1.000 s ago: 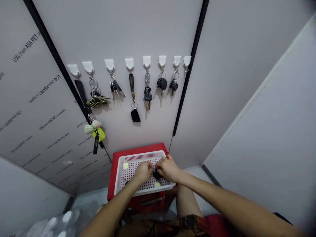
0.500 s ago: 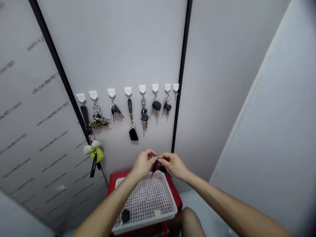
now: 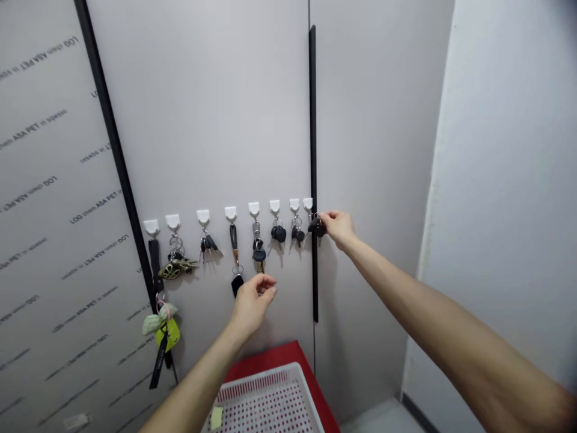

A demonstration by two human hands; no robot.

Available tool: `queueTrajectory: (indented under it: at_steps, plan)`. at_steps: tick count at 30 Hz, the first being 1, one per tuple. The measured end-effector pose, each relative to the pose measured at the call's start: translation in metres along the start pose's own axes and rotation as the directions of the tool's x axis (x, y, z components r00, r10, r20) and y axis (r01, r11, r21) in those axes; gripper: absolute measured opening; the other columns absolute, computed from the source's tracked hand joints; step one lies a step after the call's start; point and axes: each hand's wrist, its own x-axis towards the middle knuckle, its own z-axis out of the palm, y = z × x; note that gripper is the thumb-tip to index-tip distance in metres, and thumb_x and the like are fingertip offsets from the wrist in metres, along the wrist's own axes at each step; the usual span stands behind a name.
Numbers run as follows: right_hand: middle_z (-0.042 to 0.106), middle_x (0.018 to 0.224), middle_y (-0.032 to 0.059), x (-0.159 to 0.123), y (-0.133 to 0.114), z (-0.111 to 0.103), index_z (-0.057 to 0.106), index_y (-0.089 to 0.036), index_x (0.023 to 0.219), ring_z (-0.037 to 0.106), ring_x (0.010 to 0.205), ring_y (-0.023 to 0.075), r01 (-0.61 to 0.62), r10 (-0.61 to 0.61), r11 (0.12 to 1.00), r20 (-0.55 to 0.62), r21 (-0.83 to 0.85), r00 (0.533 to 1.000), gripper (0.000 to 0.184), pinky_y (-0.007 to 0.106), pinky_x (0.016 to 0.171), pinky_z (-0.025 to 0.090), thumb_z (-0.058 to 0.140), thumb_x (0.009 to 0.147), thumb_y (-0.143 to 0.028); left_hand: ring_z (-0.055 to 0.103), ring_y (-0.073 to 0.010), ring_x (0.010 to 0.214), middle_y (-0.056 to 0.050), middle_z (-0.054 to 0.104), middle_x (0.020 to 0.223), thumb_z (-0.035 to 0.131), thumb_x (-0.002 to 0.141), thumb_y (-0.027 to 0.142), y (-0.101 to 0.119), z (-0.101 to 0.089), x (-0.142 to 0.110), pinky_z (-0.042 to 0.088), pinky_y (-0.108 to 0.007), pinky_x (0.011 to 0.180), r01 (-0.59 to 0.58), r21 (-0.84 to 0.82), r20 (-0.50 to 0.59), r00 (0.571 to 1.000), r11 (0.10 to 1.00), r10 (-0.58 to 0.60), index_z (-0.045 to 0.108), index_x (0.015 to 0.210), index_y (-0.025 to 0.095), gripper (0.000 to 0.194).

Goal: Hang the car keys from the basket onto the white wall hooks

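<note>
My right hand [image 3: 339,228] pinches a ring with a bunch of black-headed keys [image 3: 318,227], right beside the last white hook [image 3: 308,204] of the row. Whether the ring touches that hook I cannot tell. My left hand [image 3: 255,302] is in the air below the row, fingers curled and apart, holding nothing visible. Behind it a black key fob [image 3: 237,281] on a braided strap is partly covered. Other key bunches hang on the hooks, among them keys with black heads [image 3: 278,233] and a bunch with a bronze charm [image 3: 174,269].
A white perforated basket [image 3: 311,404] rests on a red surface [image 3: 261,359] below, with a pale yellow piece [image 3: 216,417] in it. On the left hook hangs a black strap with a lime-green tag [image 3: 167,335]. Black vertical strips [image 3: 312,120] run along the cabinet doors.
Both hands were together over the basket holding the keys. My right hand has carried them up to the right-end hook; my left hand has let go. The view has tilted upward.
</note>
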Motion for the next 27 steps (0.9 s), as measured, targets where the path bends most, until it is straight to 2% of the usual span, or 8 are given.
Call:
queueTrajectory:
  at_steps: [6, 11, 15, 18, 20, 22, 24, 27]
  plan:
    - [0.049, 0.045, 0.0001, 0.014, 0.0, 0.009, 0.052, -0.013, 0.051, 0.042, 0.041, 0.0071, 0.052, -0.06, 0.961, -0.021, -0.27, 0.998, 0.024, 0.019, 0.043, 0.032, 0.044, 0.06, -0.034, 0.044, -0.0077, 0.055, 0.001, 0.051, 0.06, 0.046, 0.057, 0.018, -0.002, -0.005, -0.002, 0.036, -0.02, 0.056, 0.056, -0.03, -0.008, 0.998, 0.998, -0.056, 0.051, 0.067, 0.013, 0.012]
    - [0.043, 0.038, -0.0008, 0.009, -0.002, 0.005, 0.048, -0.014, 0.044, 0.039, 0.038, 0.0075, 0.073, -0.045, 0.912, 0.078, -0.403, 0.996, 0.028, 0.02, 0.041, 0.027, 0.041, 0.062, -0.033, 0.044, -0.008, 0.056, 0.001, 0.05, 0.061, 0.046, 0.057, 0.018, -0.003, -0.009, -0.006, 0.036, -0.02, 0.055, 0.066, -0.057, -0.015, 0.998, 0.996, -0.067, 0.05, 0.067, 0.013, 0.011]
    - [0.043, 0.042, -0.0007, -0.017, 0.004, 0.002, 0.049, -0.013, 0.048, 0.039, 0.041, 0.0079, 0.1, -0.077, 0.91, 0.072, -0.403, 0.994, 0.028, 0.019, 0.043, 0.027, 0.036, 0.066, -0.031, 0.044, -0.0079, 0.055, 0.002, 0.049, 0.057, 0.047, 0.056, 0.017, -0.013, -0.025, -0.014, 0.035, -0.019, 0.054, 0.069, -0.042, -0.071, 0.995, 0.997, -0.072, 0.05, 0.065, 0.014, 0.01]
    - [0.04, 0.045, -0.0024, -0.056, 0.014, 0.015, 0.051, -0.013, 0.059, 0.037, 0.044, 0.0074, 0.153, -0.125, 0.933, 0.105, -0.325, 0.987, 0.024, 0.019, 0.043, 0.027, 0.037, 0.066, -0.031, 0.038, -0.0055, 0.047, 0.006, 0.041, 0.049, 0.049, 0.055, 0.015, -0.028, -0.044, -0.022, 0.031, -0.017, 0.047, 0.124, -0.049, -0.16, 0.979, 0.991, -0.13, 0.049, 0.07, 0.013, 0.016]
    - [0.035, 0.043, -0.0059, -0.088, 0.017, 0.03, 0.052, -0.011, 0.078, 0.032, 0.04, 0.0058, 0.151, -0.066, 0.967, 0.371, -0.204, 0.926, 0.023, 0.018, 0.041, 0.026, 0.041, 0.063, -0.026, 0.033, -0.0041, 0.042, 0.008, 0.035, 0.045, 0.048, 0.056, 0.014, -0.033, -0.057, -0.026, 0.028, -0.016, 0.044, 0.155, -0.076, -0.225, 0.96, 0.985, -0.168, 0.047, 0.085, 0.011, 0.029]
    - [0.03, 0.041, -0.0092, -0.118, 0.008, 0.046, 0.038, -0.012, 0.106, 0.026, 0.037, 0.0045, 0.1, -0.036, 0.993, 0.664, -0.058, 0.747, 0.044, 0.017, 0.038, 0.024, 0.042, 0.062, -0.018, 0.031, -0.0035, 0.042, 0.009, 0.035, 0.045, 0.047, 0.057, 0.013, -0.025, -0.07, -0.029, 0.028, -0.015, 0.044, 0.112, -0.121, -0.277, 0.95, 0.986, -0.142, 0.035, 0.105, 0.011, 0.049]
    - [0.029, 0.042, -0.0102, -0.141, -0.013, 0.058, 0.016, -0.017, 0.119, 0.025, 0.037, 0.0039, 0.066, -0.146, 0.989, 0.766, 0.134, 0.626, 0.062, 0.016, 0.038, 0.024, 0.041, 0.063, -0.014, 0.032, -0.0032, 0.043, 0.009, 0.036, 0.048, 0.047, 0.059, 0.014, -0.005, -0.081, -0.03, 0.028, -0.015, 0.045, -0.008, -0.165, -0.305, 0.951, 0.986, -0.043, 0.017, 0.117, 0.017, 0.065]
    - [0.031, 0.046, -0.0096, -0.158, -0.055, 0.069, -0.001, -0.023, 0.121, 0.029, 0.04, 0.0042, 0.058, -0.372, 0.896, 0.674, 0.44, 0.639, 0.07, 0.016, 0.04, 0.026, 0.042, 0.066, -0.013, 0.033, -0.0027, 0.044, 0.01, 0.037, 0.049, 0.049, 0.06, 0.015, 0.033, -0.093, -0.031, 0.03, -0.014, 0.047, -0.206, -0.209, -0.324, 0.937, 0.956, 0.131, 0.004, 0.119, 0.027, 0.075]
